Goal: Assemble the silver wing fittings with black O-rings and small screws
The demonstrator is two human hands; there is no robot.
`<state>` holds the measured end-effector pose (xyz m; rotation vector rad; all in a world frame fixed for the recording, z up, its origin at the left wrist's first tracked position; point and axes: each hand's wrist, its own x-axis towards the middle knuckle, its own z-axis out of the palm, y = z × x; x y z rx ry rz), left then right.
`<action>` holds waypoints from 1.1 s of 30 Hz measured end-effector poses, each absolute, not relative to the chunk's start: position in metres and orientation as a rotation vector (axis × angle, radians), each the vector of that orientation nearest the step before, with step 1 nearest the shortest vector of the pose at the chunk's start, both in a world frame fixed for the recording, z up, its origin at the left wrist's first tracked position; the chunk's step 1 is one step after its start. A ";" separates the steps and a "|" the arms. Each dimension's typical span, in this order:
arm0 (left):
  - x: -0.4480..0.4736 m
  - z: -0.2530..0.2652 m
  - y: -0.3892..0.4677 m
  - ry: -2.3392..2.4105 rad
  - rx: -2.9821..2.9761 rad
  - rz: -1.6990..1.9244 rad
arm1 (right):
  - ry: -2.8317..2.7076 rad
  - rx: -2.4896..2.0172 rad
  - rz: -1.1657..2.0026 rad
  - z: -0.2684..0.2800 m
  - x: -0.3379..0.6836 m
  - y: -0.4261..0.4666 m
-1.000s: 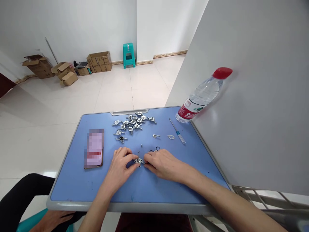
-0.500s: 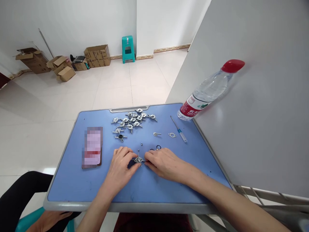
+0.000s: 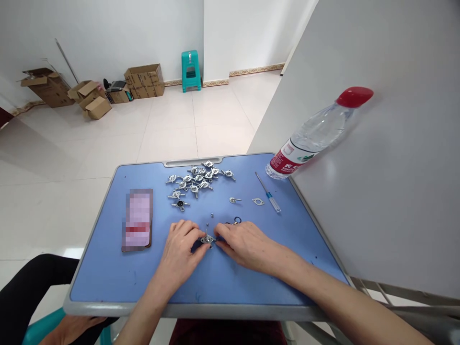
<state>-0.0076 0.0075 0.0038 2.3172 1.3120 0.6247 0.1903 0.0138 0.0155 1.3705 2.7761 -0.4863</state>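
A small metal valve-like fitting (image 3: 207,239) with an oval flange and an upright pin rests low over the blue table, between my two hands. My left hand (image 3: 185,244) closes on its left side with thumb and fingers. From the right, my right hand (image 3: 239,242) pinches the fitting's other end, its fingertips partly hiding it. Two tiny screws (image 3: 212,215) lie just beyond my fingers. Black rings (image 3: 237,220) show behind my right hand, partly covered. Farther right are a loose lever piece (image 3: 235,200) and a flat oval plate (image 3: 258,201).
Several similar fittings (image 3: 197,178) are heaped at the table's far side. A screwdriver (image 3: 269,193) and a water bottle (image 3: 309,139) stand out on the right. A phone (image 3: 138,218) lies left. Another person's dark-clothed leg (image 3: 39,273) is beside the table's left edge.
Both hands keep their hold on the fitting with barely any movement. The whole view has shifted slightly.
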 end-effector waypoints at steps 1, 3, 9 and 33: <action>-0.007 0.004 0.007 1.317 2.315 0.622 | 2.776 1.369 -0.493 0.015 0.190 0.014; -0.007 0.003 0.007 1.330 2.312 0.615 | 2.772 1.356 -0.501 0.013 0.188 0.013; -0.007 0.000 0.004 1.344 2.330 0.646 | 2.753 1.388 -0.525 0.010 0.187 0.010; -0.005 -0.001 0.003 1.378 2.340 0.656 | 2.822 1.416 -0.600 0.004 0.189 0.008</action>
